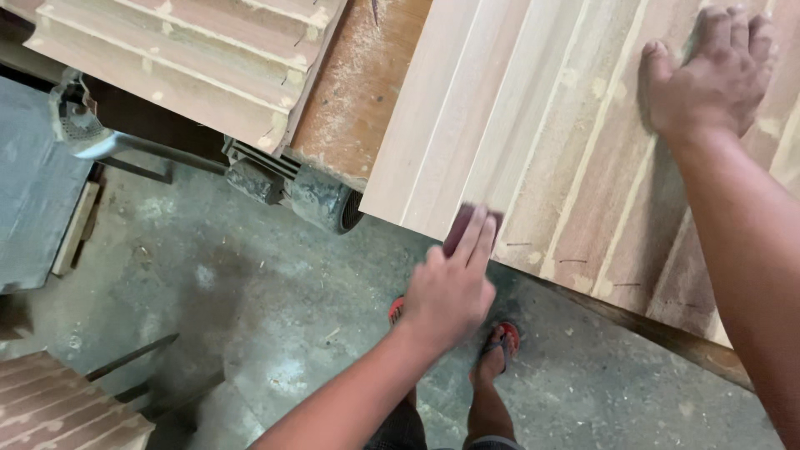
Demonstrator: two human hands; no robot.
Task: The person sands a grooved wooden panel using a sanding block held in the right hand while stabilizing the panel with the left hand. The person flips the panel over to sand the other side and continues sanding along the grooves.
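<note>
A wide wooden panel (533, 117) with long raised ribs lies on a workbench. My left hand (450, 287) presses a dark reddish piece of sandpaper (464, 223) against the panel's near edge, fingers stretched over it. My right hand (708, 75) lies flat, palm down, on the panel's far right part, its fingers together. The panel shows pale filler patches and short pencil marks near the near edge.
A second ribbed panel (192, 58) lies at the upper left on a dusty bench top (358, 83). An electric motor (321, 200) hangs under the bench. My feet in red sandals (500, 342) stand on the dusty concrete floor. Another ribbed piece (58, 412) sits at the bottom left.
</note>
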